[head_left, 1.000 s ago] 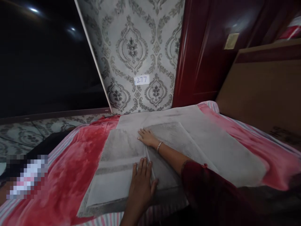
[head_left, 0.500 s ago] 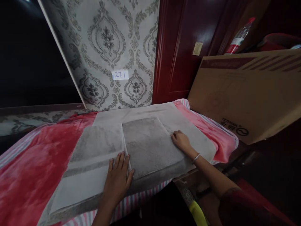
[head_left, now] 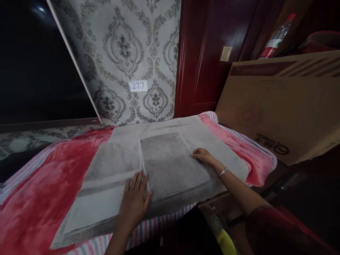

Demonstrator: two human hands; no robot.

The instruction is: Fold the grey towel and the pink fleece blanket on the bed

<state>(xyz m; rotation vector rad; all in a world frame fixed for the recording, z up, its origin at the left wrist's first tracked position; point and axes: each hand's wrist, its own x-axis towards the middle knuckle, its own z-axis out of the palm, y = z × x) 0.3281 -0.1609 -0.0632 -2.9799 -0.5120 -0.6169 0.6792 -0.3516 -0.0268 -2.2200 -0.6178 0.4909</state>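
A dark grey plush cloth piece (head_left: 170, 166) lies flat on a larger pale grey cloth (head_left: 215, 141) with dark grey borders. My left hand (head_left: 135, 196) rests palm down across the left edge of the plush piece, fingers stretched out. At that piece's right edge, my right hand (head_left: 203, 156) has thumb and fingers pinched together on the cloth. To the left lies another grey section (head_left: 111, 161) with a pale strip below it.
A red and pink blanket (head_left: 50, 177) with a striped underside spreads beneath the cloths. A cardboard box (head_left: 281, 102) stands at the right, with a plastic bottle (head_left: 275, 42) behind it. A dark screen (head_left: 39, 67) stands at the upper left, and something yellow (head_left: 225, 242) is low by the table.
My right hand has shifted slightly along the plush piece's right edge, its fingers now pinching there. My left hand stays flat in place. The view has tilted a little.
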